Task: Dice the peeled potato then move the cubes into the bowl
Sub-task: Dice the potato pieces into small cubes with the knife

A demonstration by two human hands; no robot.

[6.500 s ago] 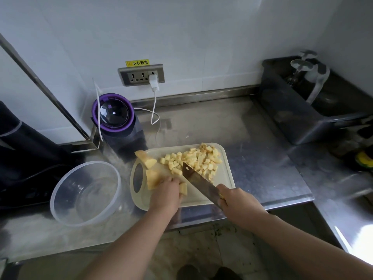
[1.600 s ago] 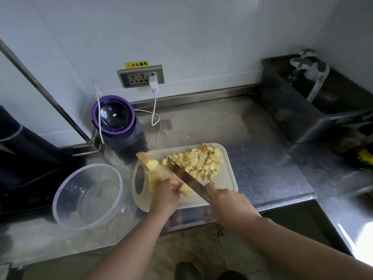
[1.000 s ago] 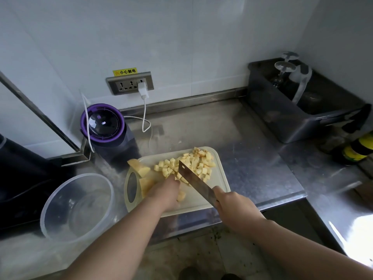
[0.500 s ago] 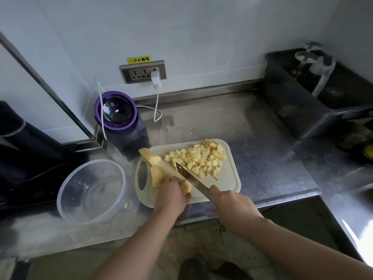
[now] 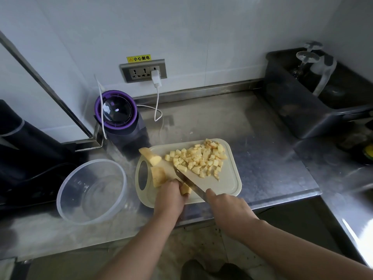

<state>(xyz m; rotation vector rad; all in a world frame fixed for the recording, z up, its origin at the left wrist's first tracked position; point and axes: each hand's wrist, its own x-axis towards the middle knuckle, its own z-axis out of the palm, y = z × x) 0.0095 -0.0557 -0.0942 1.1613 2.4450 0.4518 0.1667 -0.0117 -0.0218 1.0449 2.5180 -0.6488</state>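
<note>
The right hand (image 5: 226,209) clenches the knife (image 5: 188,182) and the left hand (image 5: 169,201) pinches a potato piece (image 5: 185,188) at the cutting board's (image 5: 228,188) near edge with its fingertips against the blade, so a slip could nick them, while the cubes (image 5: 199,158) heap at the board's far side and uncut chunks (image 5: 150,156) lie toward the bowl (image 5: 90,190) at its left.

A small yellow rectangular sticker (image 5: 138,58) on the white wall, just above a grey metal wall socket panel (image 5: 143,70), carries a warning triangle and the black Chinese characters 小心触电. A tiny lit display (image 5: 116,110) glows on the dark domed lid of a purple-rimmed round appliance (image 5: 119,129); its digits are too small to read.
</note>
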